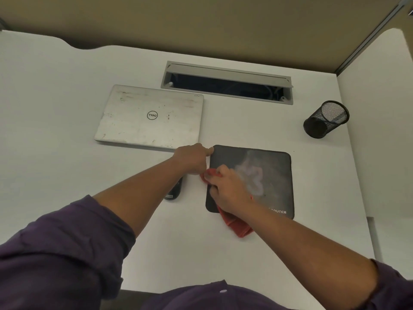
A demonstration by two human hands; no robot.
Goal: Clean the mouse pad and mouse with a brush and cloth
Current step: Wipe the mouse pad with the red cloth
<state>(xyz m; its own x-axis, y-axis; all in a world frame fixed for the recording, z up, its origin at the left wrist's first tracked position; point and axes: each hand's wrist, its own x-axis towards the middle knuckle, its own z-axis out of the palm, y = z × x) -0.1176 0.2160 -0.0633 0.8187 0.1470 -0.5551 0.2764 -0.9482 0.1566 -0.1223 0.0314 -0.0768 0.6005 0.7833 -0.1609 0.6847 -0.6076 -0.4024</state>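
Note:
A black mouse pad (pixel 272 175) with a worn, pale patch in its middle lies on the white desk. My right hand (pixel 228 189) presses a red cloth (pixel 237 224) onto the pad's left side; the cloth trails off the near edge. My left hand (pixel 192 158) holds the pad's far left corner with thumb and fingers. A black mouse (pixel 173 191) lies just left of the pad, mostly hidden under my left forearm. No brush is in view.
A shut silver Dell laptop (pixel 149 117) lies behind my left hand. An open cable tray (pixel 225 82) is set into the desk at the back. A black mesh pen cup (pixel 325 119) stands at the right. Partition walls close off the back and right.

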